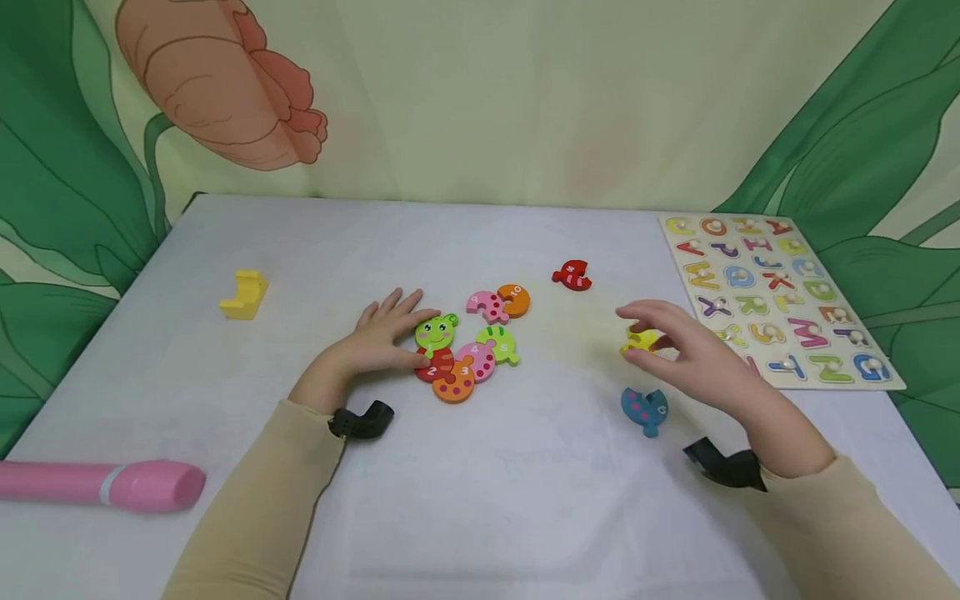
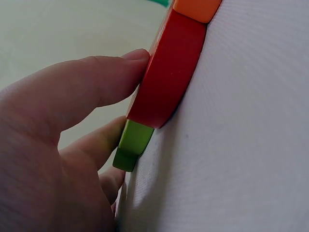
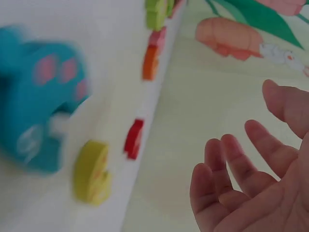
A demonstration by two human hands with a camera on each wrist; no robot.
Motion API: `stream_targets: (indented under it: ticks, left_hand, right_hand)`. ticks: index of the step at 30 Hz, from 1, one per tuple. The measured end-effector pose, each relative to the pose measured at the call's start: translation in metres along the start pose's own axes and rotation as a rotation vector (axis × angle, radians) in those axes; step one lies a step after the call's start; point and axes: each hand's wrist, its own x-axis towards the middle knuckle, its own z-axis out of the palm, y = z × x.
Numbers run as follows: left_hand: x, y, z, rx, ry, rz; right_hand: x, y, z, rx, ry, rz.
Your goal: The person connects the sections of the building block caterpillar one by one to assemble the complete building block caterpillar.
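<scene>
My left hand [image 1: 375, 340] lies spread beside a chain of wooden caterpillar puzzle pieces, its thumb on the red piece [image 1: 442, 367] and a finger at the green smiling head [image 1: 433, 333]. An orange piece [image 1: 454, 387], a pink piece [image 1: 482, 360] and a light green piece [image 1: 500, 343] curve on from the red one. In the left wrist view the thumb tip presses the edge of the red piece [image 2: 169, 67]. My right hand [image 1: 693, 354] hovers with loosely bent fingers above a yellow piece [image 1: 640, 340], partly hidden behind it. A blue piece [image 1: 642, 410] lies just nearer.
Behind the chain lie a joined pink piece [image 1: 483, 307] and orange piece [image 1: 514, 300]. A red piece [image 1: 573, 276] sits farther right. An alphabet board [image 1: 780, 304] is at the right, a yellow block [image 1: 246, 296] at the left, and a pink cylindrical object [image 1: 150, 486] front left.
</scene>
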Motion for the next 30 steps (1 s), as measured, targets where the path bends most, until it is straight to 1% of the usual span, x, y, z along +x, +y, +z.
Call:
stream_targets:
  ticks: [5, 7, 10, 15, 18, 21, 23, 26, 30]
  left_hand:
    - [0.002, 0.001, 0.000, -0.001, 0.010, 0.006]
    - [0.003, 0.001, 0.000, -0.003, 0.009, 0.009]
    - [0.003, 0.003, -0.001, 0.000, 0.006, 0.004]
    - [0.002, 0.004, -0.001, 0.002, 0.004, 0.012]
    - [0.001, 0.004, 0.000, 0.001, 0.004, 0.016]
    - [0.001, 0.002, 0.001, 0.004, 0.007, 0.015]
    - [0.000, 0.002, 0.001, 0.004, 0.010, 0.012]
    - [0.000, 0.001, 0.001, 0.007, 0.015, 0.010]
    - [-0.001, 0.001, 0.001, 0.008, 0.016, 0.009]
  right_hand:
    - [-0.032, 0.029, -0.006, -0.069, -0.003, 0.070]
    - [-0.041, 0.038, -0.004, -0.074, -0.015, 0.077]
    - [-0.049, 0.046, 0.001, -0.064, -0.047, 0.082]
    - [-0.053, 0.050, 0.011, -0.058, -0.136, 0.132]
    - [-0.052, 0.051, 0.016, -0.073, -0.171, 0.147]
    - [-0.052, 0.051, 0.020, -0.109, -0.181, 0.130]
    - [-0.051, 0.051, 0.022, -0.119, -0.177, 0.100]
    - [-0.049, 0.051, 0.023, -0.127, -0.172, 0.078]
    - [-0.048, 0.049, 0.025, -0.149, -0.168, 0.089]
